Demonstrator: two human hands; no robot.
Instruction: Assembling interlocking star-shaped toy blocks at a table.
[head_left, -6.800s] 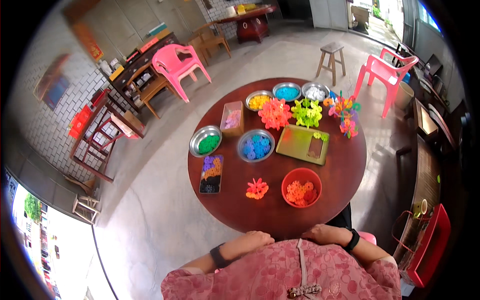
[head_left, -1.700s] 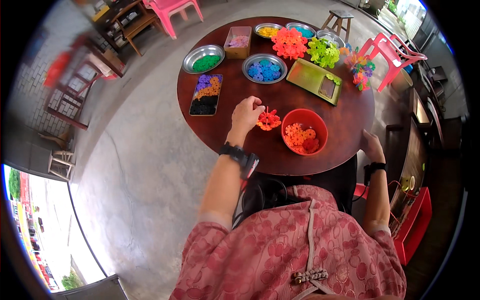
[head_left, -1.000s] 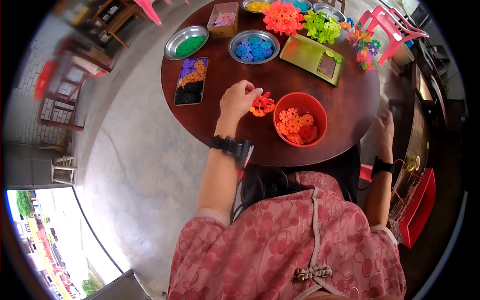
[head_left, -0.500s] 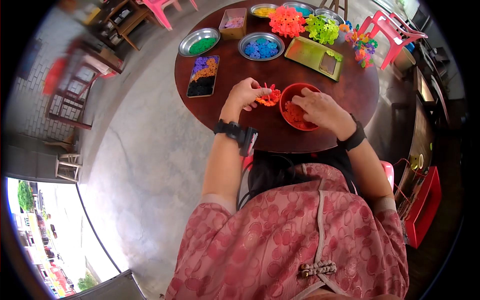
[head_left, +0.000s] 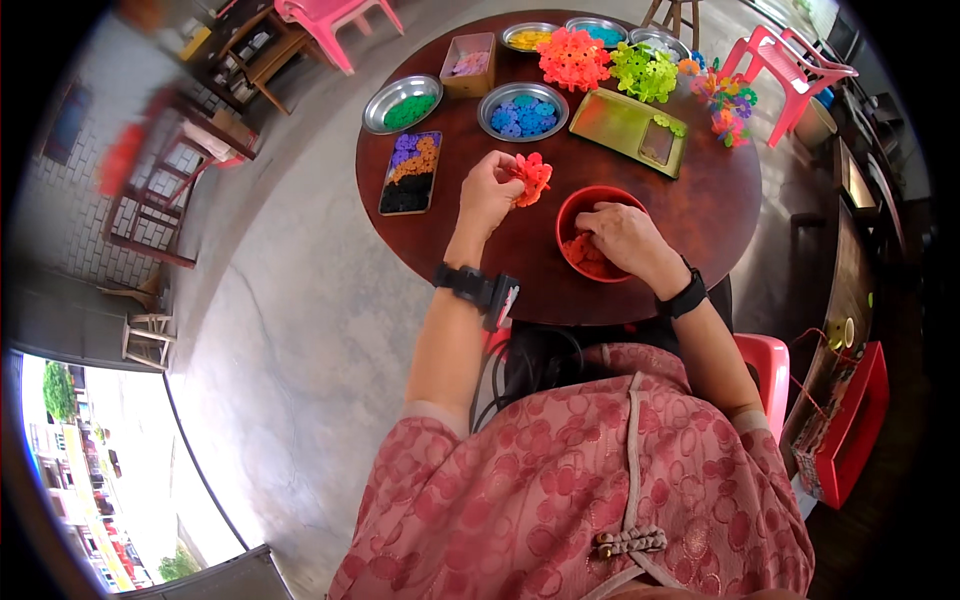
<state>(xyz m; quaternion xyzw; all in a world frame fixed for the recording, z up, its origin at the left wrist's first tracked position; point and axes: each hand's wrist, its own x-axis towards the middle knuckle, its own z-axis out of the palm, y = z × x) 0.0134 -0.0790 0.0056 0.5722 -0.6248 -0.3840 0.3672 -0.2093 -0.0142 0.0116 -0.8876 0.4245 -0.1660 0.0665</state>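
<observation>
My left hand (head_left: 490, 194) is closed on a small cluster of red interlocking flower discs (head_left: 532, 180), held up above the round table. Just to its right, a red bowl (head_left: 565, 218) stands near the table's front edge with loose red flower discs (head_left: 588, 256) inside. Over the bowl, my right hand (head_left: 625, 236) dips in with its fingers curled together among the discs. Its fingertips are partly hidden, so what they pinch cannot be made out.
Behind my hands on the brown table (head_left: 480, 240) are a blue-disc dish (head_left: 484, 118), a green-disc dish (head_left: 372, 120), a tray of purple, orange and black discs (head_left: 409, 207), a green tray (head_left: 610, 130), a red flower ball (head_left: 573, 60) and a lime flower ball (head_left: 643, 72).
The red cluster has turned in my left hand, showing its flowers more side-on. My right hand remains in the bowl, its fingers drawn in closer. The whole view has shifted slightly.
</observation>
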